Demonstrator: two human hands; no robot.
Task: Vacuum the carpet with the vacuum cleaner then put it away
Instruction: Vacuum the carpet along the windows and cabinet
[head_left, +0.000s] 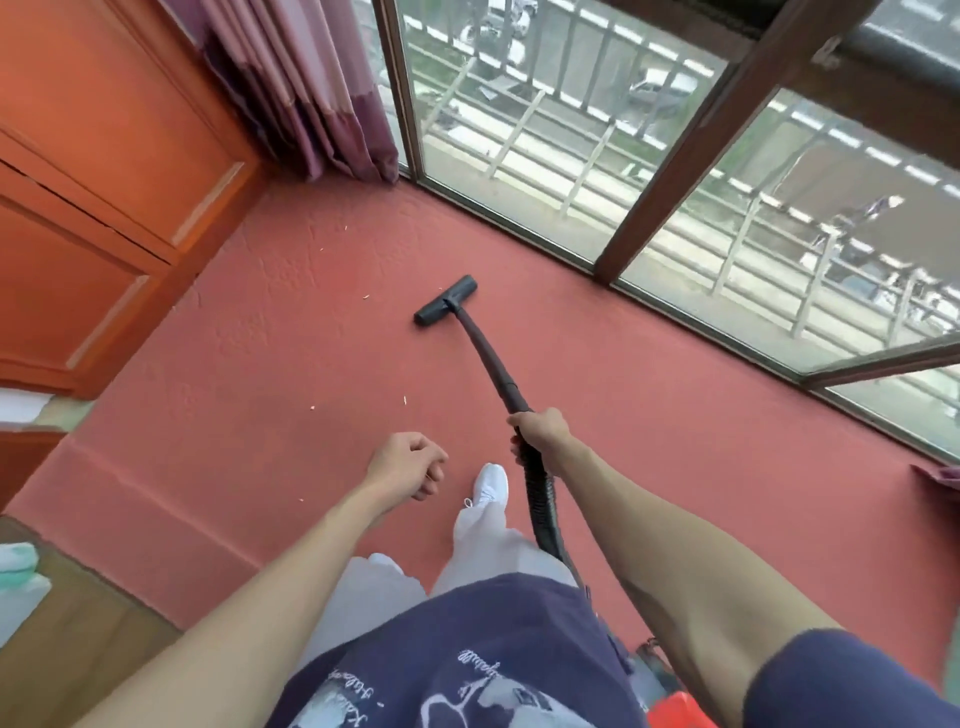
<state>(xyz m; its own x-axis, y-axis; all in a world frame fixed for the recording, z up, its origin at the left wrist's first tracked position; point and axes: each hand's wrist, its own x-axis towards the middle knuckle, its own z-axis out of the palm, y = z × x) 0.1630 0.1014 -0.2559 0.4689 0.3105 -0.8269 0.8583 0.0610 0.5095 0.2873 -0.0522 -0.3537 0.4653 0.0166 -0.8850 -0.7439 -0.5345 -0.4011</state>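
Right hand (537, 434) clenched round black plastic vacuum wand (488, 358), where hose joins, for reach. Flat black floor head (445, 301) pressed on red carpet (291, 322) well ahead. Left hand (408, 465) loosely curled, empty, likely balancing.

Cabinet (93, 197): orange wood panels are seen along the left wall.
Curtain (311, 88): purple folds are hung in the corner beside the window.
Window (675, 171): dark-framed glass panes are shown, a railing visible outside.
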